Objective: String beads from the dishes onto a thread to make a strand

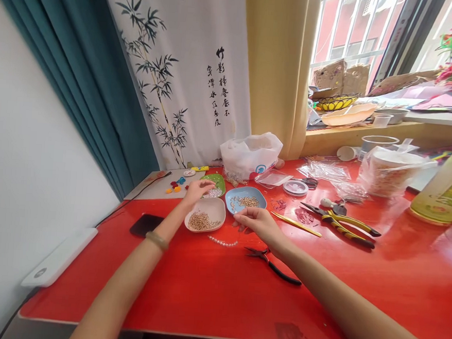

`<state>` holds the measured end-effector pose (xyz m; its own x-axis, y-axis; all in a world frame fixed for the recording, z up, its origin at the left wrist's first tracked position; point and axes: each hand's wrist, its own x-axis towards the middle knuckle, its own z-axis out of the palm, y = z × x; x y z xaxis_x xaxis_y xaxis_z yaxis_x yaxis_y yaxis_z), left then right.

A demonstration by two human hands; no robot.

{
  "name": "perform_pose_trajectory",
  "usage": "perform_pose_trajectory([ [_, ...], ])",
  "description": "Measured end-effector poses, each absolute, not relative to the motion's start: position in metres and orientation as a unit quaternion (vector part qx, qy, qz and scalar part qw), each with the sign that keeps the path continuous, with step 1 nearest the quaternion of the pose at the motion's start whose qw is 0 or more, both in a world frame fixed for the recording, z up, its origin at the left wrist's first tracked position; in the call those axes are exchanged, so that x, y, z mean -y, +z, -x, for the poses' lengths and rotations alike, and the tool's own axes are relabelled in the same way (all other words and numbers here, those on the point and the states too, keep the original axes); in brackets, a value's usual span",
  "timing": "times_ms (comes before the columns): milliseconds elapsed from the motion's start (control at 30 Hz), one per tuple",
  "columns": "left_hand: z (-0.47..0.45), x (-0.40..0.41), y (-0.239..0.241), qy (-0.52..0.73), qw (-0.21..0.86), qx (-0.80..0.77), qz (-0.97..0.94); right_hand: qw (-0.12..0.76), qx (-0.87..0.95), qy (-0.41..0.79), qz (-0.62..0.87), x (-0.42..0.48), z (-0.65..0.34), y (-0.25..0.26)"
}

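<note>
Both forearms come up from the bottom edge over a red tabletop (201, 297), which keeps everything within one reach. Just below centre lie black pliers (272, 264), handles toward the lower right, and left of them a short strand of pale beads (223, 241) sits flat, apart from the dishes. The right hand (259, 223) rests at the centre, fingertips drawn into a pinch just short of the blue dish (257, 194). What it pinches, if anything, is too small to tell. The left hand (197, 190), a bracelet (157, 240) on its wrist, reaches over the white dish (216, 206) to the green dish (221, 180) with fingers bent down. I cannot tell whether they have closed on a bead. The three shallow dishes huddle together at the centre, probably to keep the sorts apart and stop them rolling. The white one holds a heap of gold beads, the blue one a thinner scatter of gold ones, and the green one pale, pearly ones. Left of centre lies a dark phone (147, 225), and right of centre are a yellow tool (295, 224) and yellow-handled pliers (346, 227). Further up stand a white plastic bag (250, 153), a tape roll (295, 187), a bagged tub (392, 171) and, at the right edge, a yellow-green bottle (447, 190). The windowsill (368, 132) at upper right carries bowls and paper.
</note>
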<state>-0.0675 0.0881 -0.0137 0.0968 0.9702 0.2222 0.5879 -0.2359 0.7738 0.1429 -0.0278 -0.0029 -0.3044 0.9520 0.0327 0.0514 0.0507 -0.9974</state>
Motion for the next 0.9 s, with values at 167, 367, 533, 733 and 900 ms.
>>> perform_pose_trajectory([
  [167, 0.042, -0.03, -0.017, 0.476, 0.593, -0.396, -0.514, 0.421, 0.598, 0.545, 0.41, 0.025, -0.142, -0.007],
  [367, 0.033, -0.009, -0.021, 0.487, 0.654, -0.375, -0.441, 0.399, 0.607, 0.541, 0.424, 0.023, -0.142, -0.009],
  [533, 0.033, -0.006, -0.021, 0.487, 0.662, -0.372, -0.431, 0.386, 0.606, 0.541, 0.437, 0.028, -0.141, -0.006],
  [733, 0.033, -0.002, -0.023, 0.468, 0.662, -0.382, -0.443, 0.381, 0.613, 0.539, 0.435, 0.03, -0.14, -0.005],
  [900, 0.032, 0.001, -0.023, 0.453, 0.671, -0.376, -0.45, 0.37, 0.62, 0.545, 0.425, 0.03, -0.14, -0.005],
])
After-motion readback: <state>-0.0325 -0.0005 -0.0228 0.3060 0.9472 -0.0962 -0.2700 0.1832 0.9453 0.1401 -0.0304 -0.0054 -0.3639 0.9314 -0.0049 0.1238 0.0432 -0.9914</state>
